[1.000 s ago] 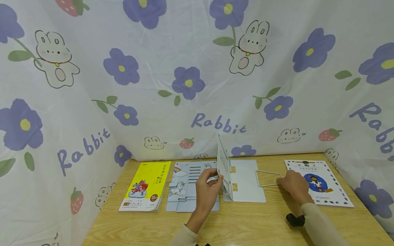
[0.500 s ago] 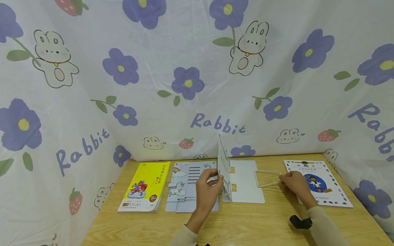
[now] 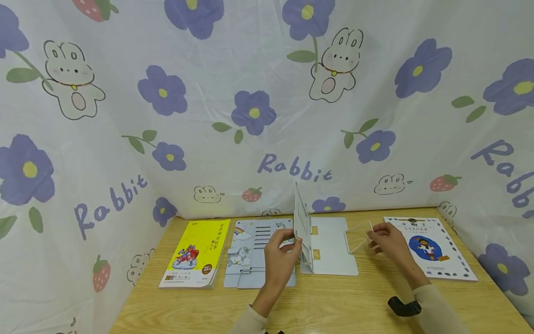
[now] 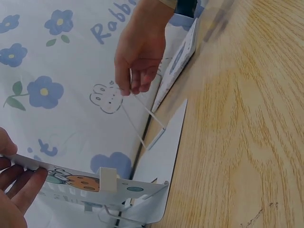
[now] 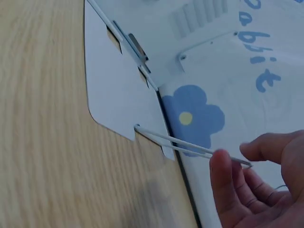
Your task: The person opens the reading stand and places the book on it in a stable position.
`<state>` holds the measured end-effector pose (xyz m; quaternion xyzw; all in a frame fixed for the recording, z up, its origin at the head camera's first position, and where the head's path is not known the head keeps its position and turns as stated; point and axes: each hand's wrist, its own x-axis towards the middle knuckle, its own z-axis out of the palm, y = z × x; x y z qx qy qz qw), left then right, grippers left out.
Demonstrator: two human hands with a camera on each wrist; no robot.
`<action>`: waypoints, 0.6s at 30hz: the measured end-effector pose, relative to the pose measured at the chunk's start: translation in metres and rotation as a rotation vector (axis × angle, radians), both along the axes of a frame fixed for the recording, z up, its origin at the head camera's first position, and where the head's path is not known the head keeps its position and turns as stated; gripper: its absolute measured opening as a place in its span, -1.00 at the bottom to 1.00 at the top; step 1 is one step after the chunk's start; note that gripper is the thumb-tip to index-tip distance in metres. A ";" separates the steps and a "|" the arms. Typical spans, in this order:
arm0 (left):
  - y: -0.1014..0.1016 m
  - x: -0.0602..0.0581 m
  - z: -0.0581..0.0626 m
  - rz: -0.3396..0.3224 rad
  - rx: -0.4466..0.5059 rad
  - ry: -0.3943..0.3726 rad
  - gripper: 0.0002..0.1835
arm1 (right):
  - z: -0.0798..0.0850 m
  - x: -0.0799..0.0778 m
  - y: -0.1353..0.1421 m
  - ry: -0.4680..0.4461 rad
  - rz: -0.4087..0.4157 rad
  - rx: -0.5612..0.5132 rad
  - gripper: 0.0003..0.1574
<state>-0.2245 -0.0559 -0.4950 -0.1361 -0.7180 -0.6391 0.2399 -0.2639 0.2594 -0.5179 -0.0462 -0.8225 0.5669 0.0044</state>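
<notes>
A white metal book stand stands partly unfolded on the table, its base plate [image 3: 335,253] flat and its slotted panel [image 3: 301,215] upright. My left hand [image 3: 280,260] pinches the panel's near edge between thumb and fingers. At the base's right end, a thin wire support [image 5: 166,137] slants up from its hinge points. My right hand [image 3: 390,245] holds the wire's free end, with thumb and fingers around it in the right wrist view. In the left wrist view, the panel's outer face shows an orange printed picture [image 4: 83,182].
Left of the stand lies a second, folded book stand [image 3: 239,257] with unicorn prints. A yellow book [image 3: 198,246] lies farther left, and a white picture book [image 3: 444,255] at the right. A printed curtain [image 3: 233,148] hangs behind the wooden table [image 3: 333,301].
The wire support's free end has risen from near the table and now slants upward. My right hand has moved slightly up and left with it. The left hand keeps its place on the panel.
</notes>
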 end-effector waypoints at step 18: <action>0.000 0.001 0.000 -0.034 0.014 0.002 -0.79 | -0.035 -0.006 -0.028 0.347 0.114 0.072 -0.82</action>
